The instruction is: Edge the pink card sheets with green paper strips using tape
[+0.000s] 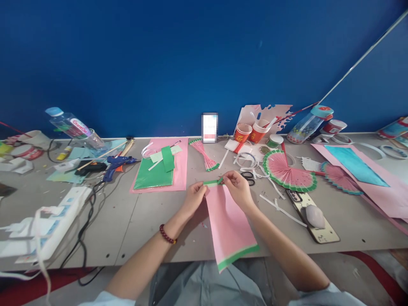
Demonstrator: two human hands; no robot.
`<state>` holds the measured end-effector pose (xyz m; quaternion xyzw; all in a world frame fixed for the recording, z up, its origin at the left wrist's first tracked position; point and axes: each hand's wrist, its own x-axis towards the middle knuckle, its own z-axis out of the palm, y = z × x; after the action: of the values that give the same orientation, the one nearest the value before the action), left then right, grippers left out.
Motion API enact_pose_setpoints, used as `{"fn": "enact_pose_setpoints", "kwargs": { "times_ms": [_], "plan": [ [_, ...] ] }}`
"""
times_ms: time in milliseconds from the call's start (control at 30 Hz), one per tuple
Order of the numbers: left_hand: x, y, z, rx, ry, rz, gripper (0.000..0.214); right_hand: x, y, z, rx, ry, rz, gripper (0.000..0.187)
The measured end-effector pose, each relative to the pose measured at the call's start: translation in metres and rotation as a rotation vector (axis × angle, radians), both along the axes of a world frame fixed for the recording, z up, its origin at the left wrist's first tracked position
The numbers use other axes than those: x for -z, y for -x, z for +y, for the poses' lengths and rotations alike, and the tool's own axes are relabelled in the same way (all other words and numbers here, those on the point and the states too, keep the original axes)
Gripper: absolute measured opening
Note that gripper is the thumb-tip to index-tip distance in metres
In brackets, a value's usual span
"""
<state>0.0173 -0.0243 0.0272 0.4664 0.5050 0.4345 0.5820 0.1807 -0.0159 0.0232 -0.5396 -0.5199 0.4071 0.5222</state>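
A pink paper sheet (230, 221) with green strips along its two short ends hangs partly over the table's front edge. My left hand (195, 197) pinches its far left corner between thumb and fingers. With closed fingertips my right hand (237, 189) grips the far green edge near the right corner, where a small bit of green strip stands up. Beyond the hands lies a pleated pink fan with green ends (205, 156). Black-handled scissors (247, 177) rest just past my right hand, their blades hidden.
Green paper pack (153, 176), blue glue gun (118, 165) and white power strip (60, 221) lie left. Rightward are paper cups (259, 132), a round watermelon fan (288, 172), white strips (282, 208) and a phone (315, 219). A blurred screen (209, 127) stands by the wall.
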Motion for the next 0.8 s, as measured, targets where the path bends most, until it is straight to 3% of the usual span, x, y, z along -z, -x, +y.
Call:
{"fn": "enact_pose_setpoints", "kwargs": {
  "times_ms": [267, 400, 533, 667, 800],
  "plan": [
    [0.009, 0.004, 0.000, 0.062, 0.091, -0.120, 0.011, 0.001, -0.005, 0.003, -0.024, 0.005, 0.098, 0.022],
    [0.002, 0.003, 0.000, 0.159, 0.124, -0.184, 0.022, -0.003, -0.001, -0.001, -0.028, -0.020, 0.019, 0.020],
    [-0.006, -0.001, 0.000, 0.123, 0.066, -0.126, 0.030, -0.007, 0.003, -0.004, -0.083, 0.015, 0.066, 0.019],
    [-0.004, -0.003, 0.001, 0.132, 0.013, -0.152, 0.033, -0.009, 0.004, -0.005, -0.150, 0.060, 0.178, 0.017],
    [0.003, -0.001, 0.003, 0.108, 0.004, -0.100, 0.033, -0.011, 0.000, -0.005, -0.156, -0.023, 0.074, 0.008]
  ]
}}
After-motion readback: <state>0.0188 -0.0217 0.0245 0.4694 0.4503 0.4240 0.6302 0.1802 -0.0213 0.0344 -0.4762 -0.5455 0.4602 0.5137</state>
